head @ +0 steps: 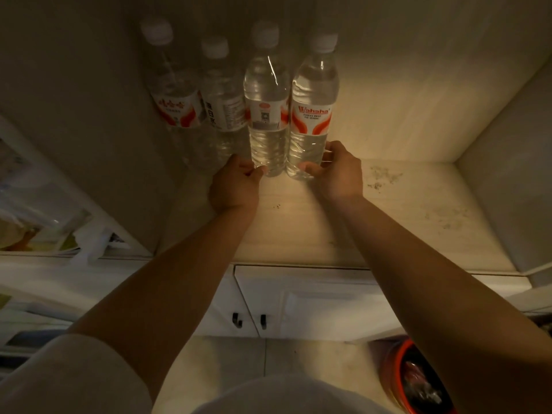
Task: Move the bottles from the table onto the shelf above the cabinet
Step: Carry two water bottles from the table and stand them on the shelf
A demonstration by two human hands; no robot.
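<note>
Two bare forearms reach fwd and up from the bottom of the frame toward a pale wooden shelf, where four clear water bottles stand upright in a row against the back-left corner. The right hand wraps the base of the far-right bottle, thumb across the front near the bottom, fingers curled round its right side; this bottle carries a red-and-white "Wahaha" label and a white cap. The left hand sits at the foot of the second bottle from right, fingers curled in w/ fingertips pinching or touching its lower left edge; how firm that grip is cannot be told from this angle. Both bottles stand side by side, just touching or nearly so, their bases on the shelf board near its middle. Behind and to the left, in shadow, stand a third bottle w/ a white label and a fourth bottle w/ a red-and-white label, both w/ white caps. Both arms are extended nearly straight, wrists level, a light sleeve showing at the left shoulder. Below the shelf edge: white cabinet doors w/ two small dark handles. An orange-rimmed bin sits on the floor at lower right. Dark specks mark the shelf surface to the right of the hands.
</note>
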